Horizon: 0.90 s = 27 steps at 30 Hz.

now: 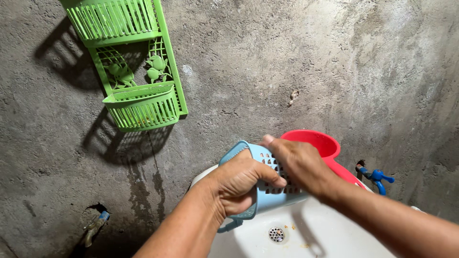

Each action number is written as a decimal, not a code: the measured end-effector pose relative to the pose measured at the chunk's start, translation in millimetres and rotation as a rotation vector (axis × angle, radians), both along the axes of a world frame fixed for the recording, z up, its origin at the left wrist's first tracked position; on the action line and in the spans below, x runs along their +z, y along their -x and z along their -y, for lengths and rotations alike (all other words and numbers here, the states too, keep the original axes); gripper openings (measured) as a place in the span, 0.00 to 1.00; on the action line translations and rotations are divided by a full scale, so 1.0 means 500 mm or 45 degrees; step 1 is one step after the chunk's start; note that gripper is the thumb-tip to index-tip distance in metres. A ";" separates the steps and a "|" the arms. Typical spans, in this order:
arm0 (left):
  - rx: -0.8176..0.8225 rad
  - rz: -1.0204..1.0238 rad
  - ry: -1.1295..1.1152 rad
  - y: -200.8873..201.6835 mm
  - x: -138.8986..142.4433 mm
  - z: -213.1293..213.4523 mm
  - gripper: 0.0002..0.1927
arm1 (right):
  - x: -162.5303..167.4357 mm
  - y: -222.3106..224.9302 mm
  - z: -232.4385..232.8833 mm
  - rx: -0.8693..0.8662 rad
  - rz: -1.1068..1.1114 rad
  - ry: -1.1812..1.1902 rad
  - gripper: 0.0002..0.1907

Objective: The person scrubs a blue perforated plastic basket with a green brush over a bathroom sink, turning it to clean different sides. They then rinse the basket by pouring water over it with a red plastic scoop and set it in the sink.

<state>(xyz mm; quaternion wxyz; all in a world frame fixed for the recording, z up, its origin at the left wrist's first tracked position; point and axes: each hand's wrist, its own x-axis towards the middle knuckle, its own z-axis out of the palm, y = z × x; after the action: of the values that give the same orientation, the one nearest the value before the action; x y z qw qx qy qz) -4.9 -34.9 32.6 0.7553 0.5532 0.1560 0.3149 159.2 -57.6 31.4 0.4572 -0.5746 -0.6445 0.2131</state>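
Left hand (234, 184): fingers clenched around the near end of a light-blue slotted plastic basket (270, 188), thumb across its perforated face. Right hand (296, 165): fingers curled over the basket's top edge from the far side, gripping it. Basket tilted, held above a white sink (330, 229); drain (276, 234) just below the left fingers. Red scoop (325, 145) directly behind the right hand. Blue tap (377, 177) further right. Green wall rack (134, 71) well up-left on the concrete wall (287, 57).
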 end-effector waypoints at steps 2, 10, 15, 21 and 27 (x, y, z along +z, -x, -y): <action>0.014 -0.041 0.031 -0.006 -0.001 0.004 0.17 | 0.002 -0.017 -0.017 0.064 -0.176 0.113 0.30; 0.013 -0.151 -0.095 0.003 0.001 -0.008 0.14 | 0.011 0.010 0.011 -0.030 0.088 0.002 0.28; 0.025 -0.228 -0.284 -0.004 0.005 -0.004 0.16 | -0.005 0.016 0.048 0.263 0.202 -0.661 0.26; 0.010 -0.372 -0.220 -0.008 0.002 0.009 0.18 | -0.012 -0.015 -0.001 0.109 -0.520 0.120 0.26; 0.158 -0.378 -0.246 -0.001 -0.021 0.024 0.20 | -0.004 -0.027 0.000 0.287 -1.155 0.633 0.20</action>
<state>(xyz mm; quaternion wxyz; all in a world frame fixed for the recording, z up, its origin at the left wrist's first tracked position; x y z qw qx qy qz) -4.4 -46.9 22.2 0.6464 0.6529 0.2687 0.2893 172.8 -57.4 29.7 0.5144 -0.4428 -0.3697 0.6345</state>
